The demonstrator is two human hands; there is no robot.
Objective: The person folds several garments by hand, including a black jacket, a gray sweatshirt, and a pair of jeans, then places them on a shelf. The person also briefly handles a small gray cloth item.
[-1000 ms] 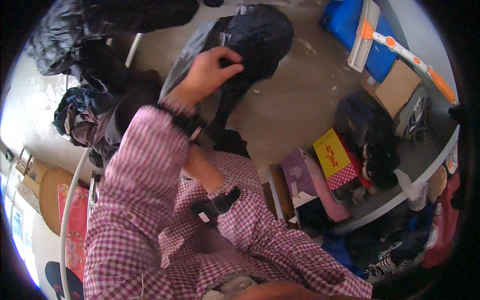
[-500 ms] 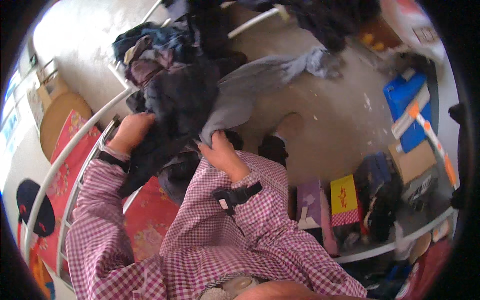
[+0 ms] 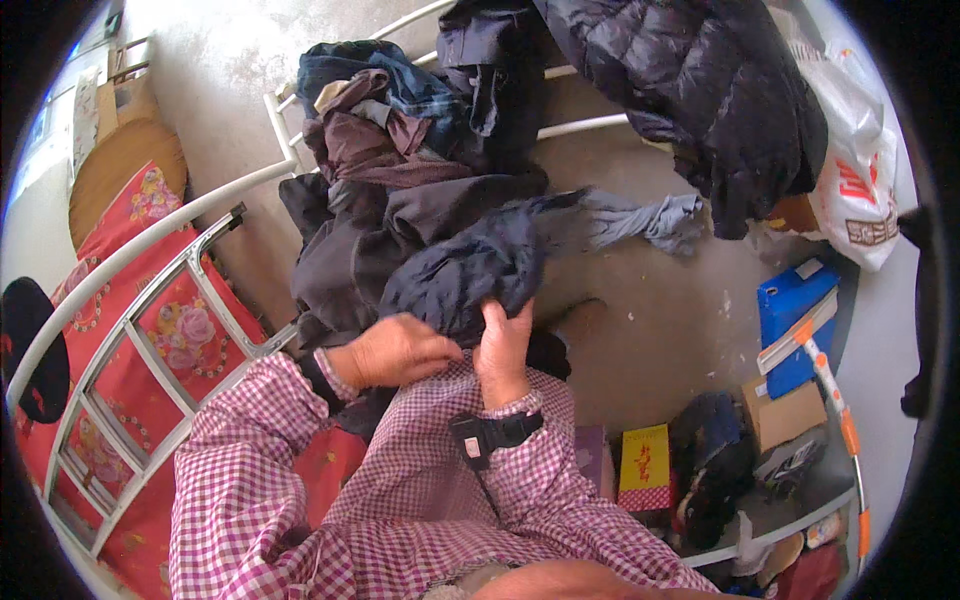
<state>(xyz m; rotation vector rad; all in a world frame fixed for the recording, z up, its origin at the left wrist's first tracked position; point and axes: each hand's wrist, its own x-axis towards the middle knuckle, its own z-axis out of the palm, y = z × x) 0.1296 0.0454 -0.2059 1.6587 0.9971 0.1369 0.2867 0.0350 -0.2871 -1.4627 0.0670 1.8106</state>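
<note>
A crumpled dark navy garment [image 3: 465, 275] lies bunched in front of my lap, with a light grey cloth part [image 3: 650, 220] trailing from its far end to the right. My left hand [image 3: 400, 350] is closed, its fingers pinching at the near edge of the garment. Beside it, my right hand [image 3: 505, 345] grips the same edge with the thumb up along the cloth. Just past my left hand a dark grey piece of clothing [image 3: 370, 250] is spread out, partly covered by the navy garment. Both my sleeves are purple-and-white checked.
A white metal rail [image 3: 150, 230] and a silver ladder-like frame [image 3: 150, 370] stand left, over red floral cloth [image 3: 190, 335]. Folded clothes [image 3: 390, 110] and a black puffer jacket [image 3: 700, 90] hang ahead. Right are a white bag [image 3: 855, 160], blue folder [image 3: 790, 320], orange-white pole [image 3: 840, 420] and yellow box [image 3: 645, 465].
My left hand has moved right and nearer, beside my right hand. The navy garment is now bunched at both hands; the grey cloth that my right hand held now lies farther off.
</note>
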